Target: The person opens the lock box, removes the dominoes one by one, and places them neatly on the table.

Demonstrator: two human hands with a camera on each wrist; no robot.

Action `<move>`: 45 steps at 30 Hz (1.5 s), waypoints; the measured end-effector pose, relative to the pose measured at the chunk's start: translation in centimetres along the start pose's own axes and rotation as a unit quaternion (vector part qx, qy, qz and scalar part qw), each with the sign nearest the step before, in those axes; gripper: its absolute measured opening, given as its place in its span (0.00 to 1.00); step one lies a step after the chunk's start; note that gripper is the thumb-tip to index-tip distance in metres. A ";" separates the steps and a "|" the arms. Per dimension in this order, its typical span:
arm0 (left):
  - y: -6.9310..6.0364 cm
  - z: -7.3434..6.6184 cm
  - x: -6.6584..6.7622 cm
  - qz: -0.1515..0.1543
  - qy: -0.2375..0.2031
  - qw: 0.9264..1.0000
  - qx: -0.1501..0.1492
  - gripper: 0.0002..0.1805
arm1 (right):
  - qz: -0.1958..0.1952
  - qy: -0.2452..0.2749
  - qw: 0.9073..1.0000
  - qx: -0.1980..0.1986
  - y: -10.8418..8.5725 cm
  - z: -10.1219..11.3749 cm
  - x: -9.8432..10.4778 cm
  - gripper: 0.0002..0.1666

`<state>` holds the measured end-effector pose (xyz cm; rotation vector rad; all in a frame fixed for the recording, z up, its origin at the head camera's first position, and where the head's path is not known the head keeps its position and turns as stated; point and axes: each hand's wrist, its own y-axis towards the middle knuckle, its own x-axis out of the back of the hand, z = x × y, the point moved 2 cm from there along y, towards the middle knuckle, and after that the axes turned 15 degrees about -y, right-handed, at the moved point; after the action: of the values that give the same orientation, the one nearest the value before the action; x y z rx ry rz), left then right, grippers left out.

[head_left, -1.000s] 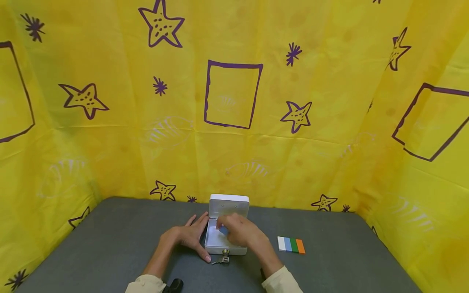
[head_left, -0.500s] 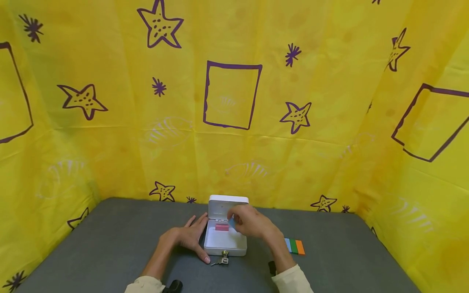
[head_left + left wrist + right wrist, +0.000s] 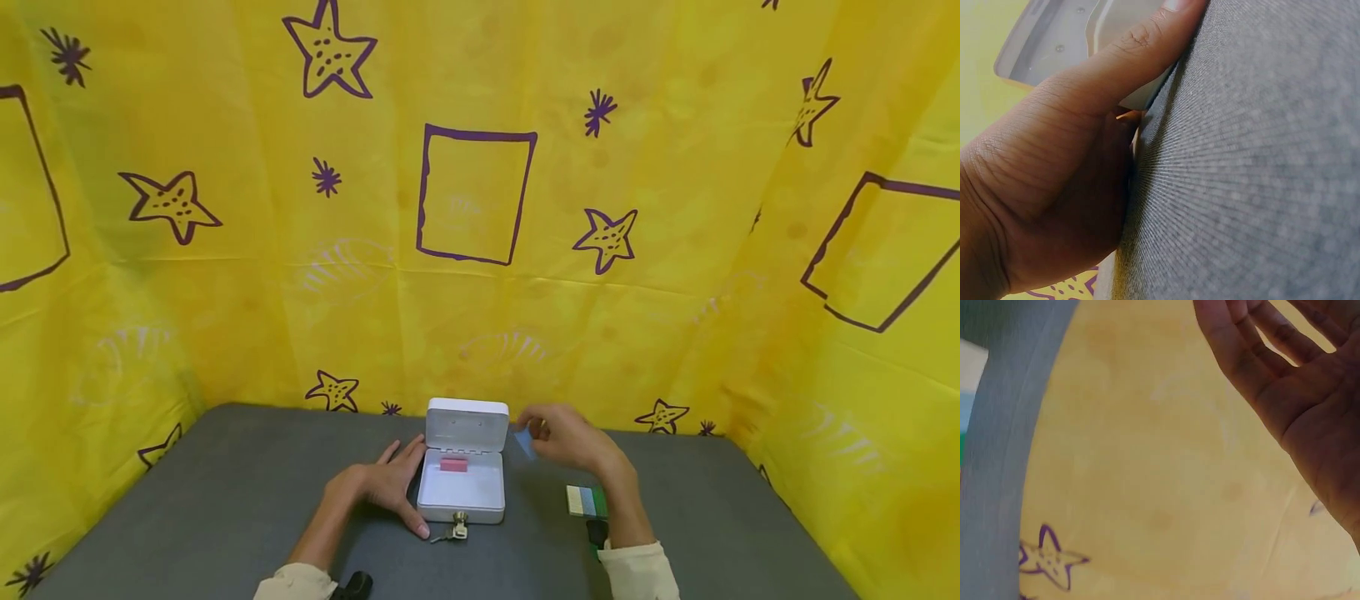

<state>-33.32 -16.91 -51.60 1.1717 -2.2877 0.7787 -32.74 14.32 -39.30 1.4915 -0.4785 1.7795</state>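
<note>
A white metal cash box [image 3: 476, 496] stands with its lid [image 3: 468, 427] up and its hinge at the back. Inside, near the back wall, sits a pink block [image 3: 453, 465]. My left hand [image 3: 386, 487] rests against the box's left side, fingers spread and fairly straight, thumb by the front left corner. The left wrist view shows that thumb [image 3: 1135, 50] lying along the box. To the right of the lid, my right hand [image 3: 570, 439] pinches a thin light-blue piece [image 3: 526, 443] above the table. The right wrist view cuts off its fingertips.
Keys [image 3: 450, 534] hang from the lock at the box's front. Right of the box lies a row of flat white, light-blue and green pieces [image 3: 587, 501], partly covered by my right forearm. A yellow patterned cloth [image 3: 480, 333] borders the grey table [image 3: 262, 483].
My right hand has lifted out of the box and moved right, carrying the light-blue piece. The pink block has come into view inside the box. The left hand stays where it was.
</note>
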 end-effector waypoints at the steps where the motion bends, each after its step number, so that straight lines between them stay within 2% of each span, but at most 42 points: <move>1: 0.0 -0.1 0.0 0.001 0.000 1.000 -0.004 0.83 | -0.001 0.002 1.000 -0.007 -0.4 -0.4 0.3 0.12; 6: 0.2 -0.4 0.3 0.008 -0.004 1.000 -0.022 0.83 | 0.008 -0.006 1.000 -0.027 -2.2 -2.8 1.5 0.12; 13: 0.7 0.3 0.2 0.000 0.004 1.000 -0.013 0.85 | 0.044 -0.016 0.998 -0.041 -4.4 -5.1 2.2 0.13; 18: 0.5 0.1 0.2 0.002 0.007 1.000 -0.015 0.84 | 0.065 0.009 0.993 -0.094 -5.8 -6.2 2.4 0.14; 21: 0.5 0.3 0.1 0.003 0.005 1.000 -0.009 0.84 | 0.077 0.036 0.987 -0.138 -6.6 -6.9 2.2 0.14; 25: 0.6 0.5 0.1 0.000 -0.002 1.000 -0.008 0.85 | 0.089 0.040 0.977 -0.188 -7.5 -7.8 1.9 0.17; 27: 0.6 0.6 0.0 0.000 -0.006 1.000 -0.006 0.86 | 0.108 0.037 0.970 -0.216 -7.9 -8.1 1.6 0.17; 31: 0.4 0.5 0.0 0.000 -0.011 1.000 -0.002 0.87 | 0.153 0.042 0.947 -0.279 -8.6 -8.5 0.9 0.19; 34: 0.4 0.5 0.0 -0.001 -0.010 1.000 -0.004 0.87 | 0.171 0.053 0.936 -0.304 -8.9 -8.6 0.4 0.20; 37: 0.4 0.4 0.0 -0.002 -0.006 1.000 -0.007 0.86 | 0.181 0.063 0.928 -0.319 -9.1 -8.7 0.0 0.18; 45: 0.2 0.4 -0.1 0.003 -0.005 1.000 -0.010 0.86 | 0.189 0.063 0.922 -0.333 -9.1 -9.1 -0.6 0.15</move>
<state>-33.52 -16.99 -51.97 1.1636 -2.3027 0.7511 -32.04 26.41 -43.79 0.8343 -1.2294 1.7211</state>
